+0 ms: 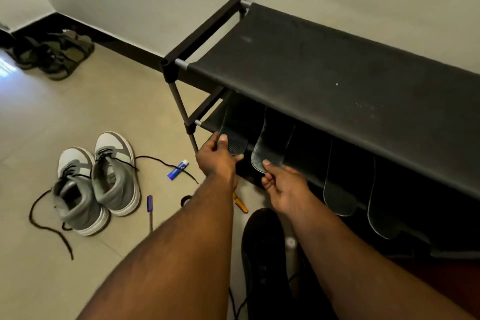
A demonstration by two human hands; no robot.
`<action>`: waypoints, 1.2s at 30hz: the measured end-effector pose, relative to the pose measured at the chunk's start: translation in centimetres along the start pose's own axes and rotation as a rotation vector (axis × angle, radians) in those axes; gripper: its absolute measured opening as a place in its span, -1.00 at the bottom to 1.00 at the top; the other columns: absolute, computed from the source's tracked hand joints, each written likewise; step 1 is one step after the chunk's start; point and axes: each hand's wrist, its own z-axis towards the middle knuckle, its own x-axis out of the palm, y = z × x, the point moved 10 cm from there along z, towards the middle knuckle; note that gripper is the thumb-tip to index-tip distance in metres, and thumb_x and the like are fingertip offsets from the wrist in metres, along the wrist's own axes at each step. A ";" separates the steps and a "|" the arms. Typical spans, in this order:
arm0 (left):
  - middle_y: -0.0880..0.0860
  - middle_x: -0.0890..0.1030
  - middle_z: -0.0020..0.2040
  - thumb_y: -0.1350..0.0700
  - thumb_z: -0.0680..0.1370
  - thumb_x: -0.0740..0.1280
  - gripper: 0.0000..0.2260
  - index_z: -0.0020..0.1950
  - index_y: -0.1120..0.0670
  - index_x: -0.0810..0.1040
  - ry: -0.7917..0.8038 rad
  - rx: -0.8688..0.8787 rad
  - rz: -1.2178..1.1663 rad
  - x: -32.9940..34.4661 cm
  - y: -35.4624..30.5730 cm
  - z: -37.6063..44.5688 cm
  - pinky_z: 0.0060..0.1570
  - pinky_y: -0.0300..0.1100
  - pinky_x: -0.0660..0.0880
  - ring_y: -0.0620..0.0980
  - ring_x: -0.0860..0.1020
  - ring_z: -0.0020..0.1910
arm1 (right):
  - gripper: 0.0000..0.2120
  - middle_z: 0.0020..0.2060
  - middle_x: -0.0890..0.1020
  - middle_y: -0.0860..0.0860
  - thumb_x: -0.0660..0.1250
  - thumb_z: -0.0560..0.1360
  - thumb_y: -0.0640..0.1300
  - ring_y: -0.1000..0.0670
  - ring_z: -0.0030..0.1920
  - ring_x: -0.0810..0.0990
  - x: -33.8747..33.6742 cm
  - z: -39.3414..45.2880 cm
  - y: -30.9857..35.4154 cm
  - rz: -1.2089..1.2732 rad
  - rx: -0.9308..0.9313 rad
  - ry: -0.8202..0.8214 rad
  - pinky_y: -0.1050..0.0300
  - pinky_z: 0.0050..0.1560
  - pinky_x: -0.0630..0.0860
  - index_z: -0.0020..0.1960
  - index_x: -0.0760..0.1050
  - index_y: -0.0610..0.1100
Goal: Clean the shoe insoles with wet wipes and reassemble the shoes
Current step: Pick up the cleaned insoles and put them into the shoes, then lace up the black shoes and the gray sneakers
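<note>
Black shoe (265, 262): seen nearest, on the floor btwn the forearms; laces trail off the near edge.
Right hand (284, 189): fingers curled, thumb tip pressed on the near end of the 2nd insole (267, 148); a pinch grip is judged, underside fingers partly hidden.
Left hand (215, 161): thumb laid on top, fingers under the near end of the 1st insole (232, 135); pinch grip, perforated surface visible by the thumb.
Insoles, location: both are leaned on the lower shelf of the shoe rack (337, 65), near ends held off the shelf edge; far ends hidden under the top tier.
More insoles (340, 189): two further ones are propped to the right, untouched.
Handling (judged): thin, light, flexible foam; likely to bend or flop if lifted by one tip. Better held nearer the middle/heel, or supported from below. Poss. damp, so a bit slippery; can't be confirmed.
Floor items: blue pen (150, 209), small blue tube (177, 169), yellow-handled tool (241, 204) lie left of the hands.
Grey sneakers (96, 182): placed on the floor, left, laces loosened; insoles are presumably to be refitted there.
Far left: olive shoes (54, 56) are seen by the wall.
</note>
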 end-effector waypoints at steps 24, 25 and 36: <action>0.02 0.59 -0.15 0.07 0.55 0.43 -0.78 0.16 0.12 0.58 0.139 0.012 0.591 -3.8 8.3 -9.5 0.06 -0.12 0.52 0.09 0.58 -0.03 | -0.91 -0.41 0.56 -0.10 0.39 0.46 -0.36 0.02 -0.44 0.52 -17.1 -2.9 -1.9 -0.346 -0.243 -0.193 0.20 -0.42 0.52 -0.18 0.51 -0.24; 0.05 0.62 -0.06 0.09 0.56 0.42 -0.77 0.19 0.12 0.59 0.280 0.047 0.776 -3.4 10.3 -11.8 0.11 -0.15 0.49 0.10 0.59 0.05 | -0.86 -0.42 0.58 -0.07 0.43 0.42 -0.32 -0.02 -0.40 0.53 -19.9 -3.5 -2.2 -0.481 -0.285 -0.250 0.14 -0.35 0.51 -0.26 0.53 -0.17; 0.08 0.10 0.61 -0.18 0.51 0.39 -0.21 0.61 -0.06 0.04 0.907 0.083 1.930 -3.3 20.9 -19.4 0.40 0.47 -0.02 0.24 0.04 0.57 | -0.33 0.30 0.45 -0.02 0.51 0.34 -0.31 -0.02 0.23 0.51 -27.4 -2.2 -7.4 -1.110 -0.242 -0.030 0.05 0.28 0.47 0.40 0.42 -0.06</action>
